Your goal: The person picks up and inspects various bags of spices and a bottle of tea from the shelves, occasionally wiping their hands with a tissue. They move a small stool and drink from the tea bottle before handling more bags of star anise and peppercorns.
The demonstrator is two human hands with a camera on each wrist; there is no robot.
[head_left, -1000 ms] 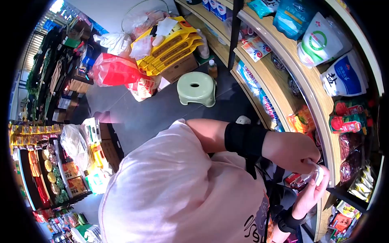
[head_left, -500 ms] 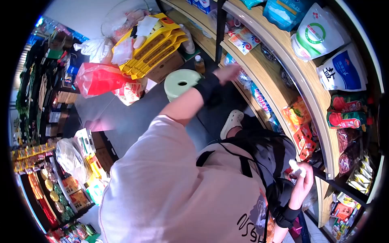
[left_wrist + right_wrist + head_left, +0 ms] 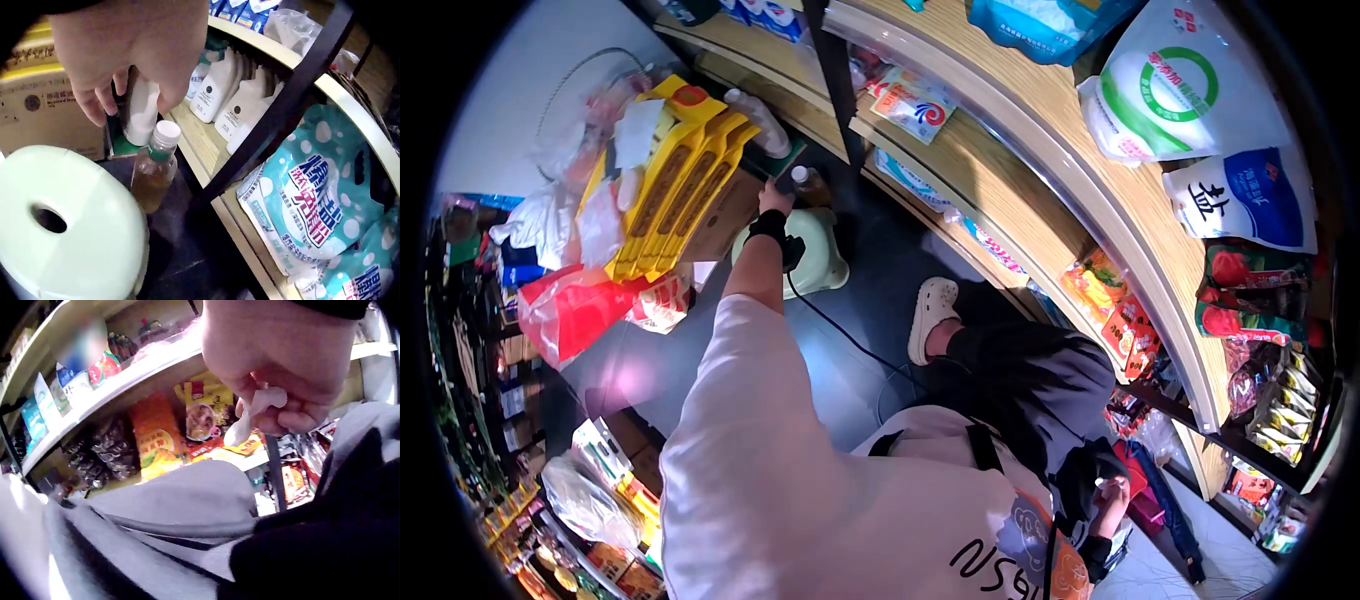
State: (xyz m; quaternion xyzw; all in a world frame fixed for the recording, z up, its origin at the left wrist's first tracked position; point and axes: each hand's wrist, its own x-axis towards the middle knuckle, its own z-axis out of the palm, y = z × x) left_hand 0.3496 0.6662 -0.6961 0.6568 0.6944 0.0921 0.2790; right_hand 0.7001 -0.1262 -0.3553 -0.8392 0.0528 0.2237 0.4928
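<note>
My left hand [image 3: 774, 197] reaches over the far side of a pale green stool [image 3: 825, 262], beside a drink bottle [image 3: 810, 187] with amber liquid. In the left wrist view its fingers hang loosely apart above the white cap of that bottle. A white bottle [image 3: 142, 114] shows behind, between thumb and fingers in this view. My right hand [image 3: 1111, 500] is low by the right leg, its fingers curled round a crumpled white tissue [image 3: 256, 412]. One end of the tissue sticks out below the fingers.
Shelves [image 3: 1000, 190] with salt bags [image 3: 1245, 200] and detergent packs [image 3: 312, 194] curve along the right. Yellow packs [image 3: 670, 185] are stacked on a cardboard box [image 3: 720, 215] left of the stool, near a red bag [image 3: 575, 310]. A black cable [image 3: 840, 325] trails from the left wrist.
My left hand has left the tissue at the right hand and swung across to the drink bottle past the stool. The right hand has dropped lower, keeping the tissue. The view has shifted.
</note>
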